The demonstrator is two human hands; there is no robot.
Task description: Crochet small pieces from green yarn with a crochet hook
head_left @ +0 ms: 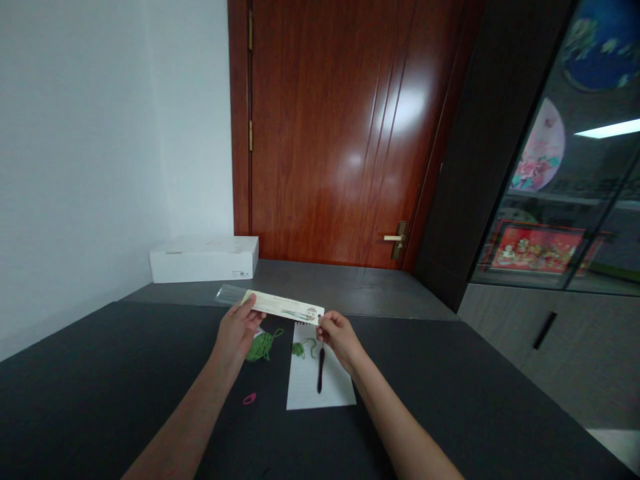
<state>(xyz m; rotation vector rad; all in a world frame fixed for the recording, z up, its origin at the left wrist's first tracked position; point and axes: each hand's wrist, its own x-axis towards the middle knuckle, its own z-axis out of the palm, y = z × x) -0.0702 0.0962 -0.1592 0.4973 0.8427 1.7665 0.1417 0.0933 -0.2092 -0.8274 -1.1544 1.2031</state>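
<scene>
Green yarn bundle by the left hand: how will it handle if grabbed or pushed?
The green yarn bundle is probably light and soft for its size, as it looks loosely gathered. Its lumpy shape suggests it would squash or slide rather than roll. The loose strand at its top could trail or snag when lifted.

I'm sitting in what looks like a home study or small office, with the far edge of a dark desk (340, 316) running towards a glossy wooden door (330, 133) and a glass-fronted cabinet (555, 200) showing a framed picture (536, 249).
</scene>
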